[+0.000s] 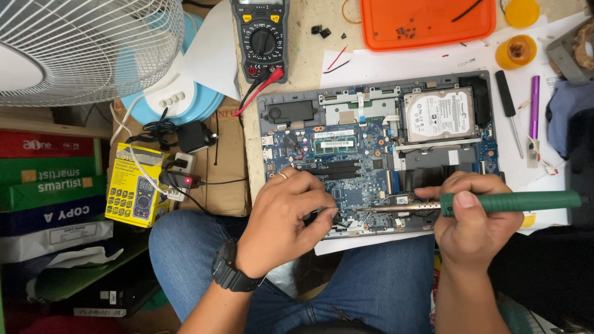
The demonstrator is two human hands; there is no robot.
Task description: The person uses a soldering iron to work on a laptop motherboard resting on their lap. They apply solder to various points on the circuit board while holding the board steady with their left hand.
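An opened laptop base [377, 148] lies on the table with its blue circuit board, memory stick and silver hard drive [440, 114] exposed. My right hand [476, 216] grips a soldering iron with a green handle [520, 201]; its metal tip points left and touches the board near the front edge. My left hand [288, 216], wearing a ring and a black wristwatch, pinches something thin and dark against the board beside the iron's tip; what it is cannot be told.
A black multimeter [261, 37] with red and black leads sits at the back. An orange tray [427, 21], two yellow rolls, a screwdriver [508, 102] and a purple pen lie at the right. A white fan [80, 49], power strip and stacked paper boxes stand at the left.
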